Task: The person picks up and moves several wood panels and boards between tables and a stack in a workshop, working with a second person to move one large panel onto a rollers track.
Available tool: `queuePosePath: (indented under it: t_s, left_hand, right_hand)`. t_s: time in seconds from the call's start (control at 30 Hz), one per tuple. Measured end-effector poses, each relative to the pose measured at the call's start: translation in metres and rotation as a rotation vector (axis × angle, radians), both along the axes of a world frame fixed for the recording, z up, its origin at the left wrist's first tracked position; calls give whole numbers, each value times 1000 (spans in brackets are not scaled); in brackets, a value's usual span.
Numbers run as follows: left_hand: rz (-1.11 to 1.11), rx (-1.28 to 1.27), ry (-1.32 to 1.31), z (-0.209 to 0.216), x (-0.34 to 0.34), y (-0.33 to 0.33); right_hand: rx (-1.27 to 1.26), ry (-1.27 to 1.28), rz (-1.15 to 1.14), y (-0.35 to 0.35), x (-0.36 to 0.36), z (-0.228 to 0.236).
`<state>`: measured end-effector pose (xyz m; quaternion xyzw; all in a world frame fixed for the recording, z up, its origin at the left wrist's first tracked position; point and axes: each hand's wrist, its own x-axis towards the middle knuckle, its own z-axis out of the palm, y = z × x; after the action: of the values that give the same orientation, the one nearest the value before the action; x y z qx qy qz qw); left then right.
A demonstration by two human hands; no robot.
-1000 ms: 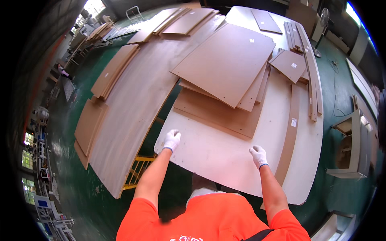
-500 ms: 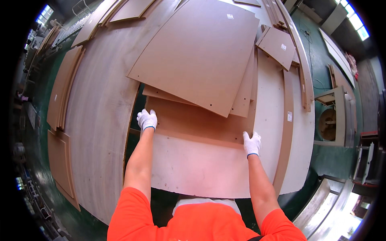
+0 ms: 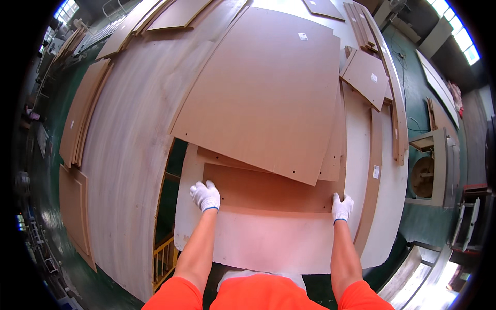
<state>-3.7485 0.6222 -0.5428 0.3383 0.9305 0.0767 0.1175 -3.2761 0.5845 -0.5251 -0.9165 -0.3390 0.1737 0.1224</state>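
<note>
A brown flat panel (image 3: 274, 190) with small dark holes lies low in a loose stack on a white board (image 3: 268, 240) in front of me. My left hand (image 3: 205, 196), in a white knit glove, is bent at the panel's left edge. At the right edge my right hand (image 3: 342, 207), gloved alike, closes around the side near the front corner. A large brown panel (image 3: 263, 98) with a white label lies askew on top and hides the rear of the gripped one. Edges of other panels (image 3: 330, 160) show between them.
A narrow labelled strip (image 3: 369, 186) lies right of the stack, with small panels (image 3: 365, 77) behind it. Leftward, beyond a dark gap (image 3: 173, 186), stands a long pale wood surface (image 3: 124, 155); more panels (image 3: 85, 111) line its far side. A yellow frame (image 3: 164, 261) sits low in the gap.
The view has shifted, so everything sits lower in it. The stack has moved slightly right on the white board, baring a strip of board at its left. Both hands remain at the panel's sides.
</note>
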Motion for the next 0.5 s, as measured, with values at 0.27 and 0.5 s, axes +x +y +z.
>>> queuePosePath:
  t_s: [0.27,0.5]
  left_hand:
    - [17,-58,-52,12,-21,-82]
    - [-10,-168,-60,15,-50,-176]
  right_hand:
    - [-12,55,-54,-81,-28,25]
    - [-63,7,-38,-196,-45,7]
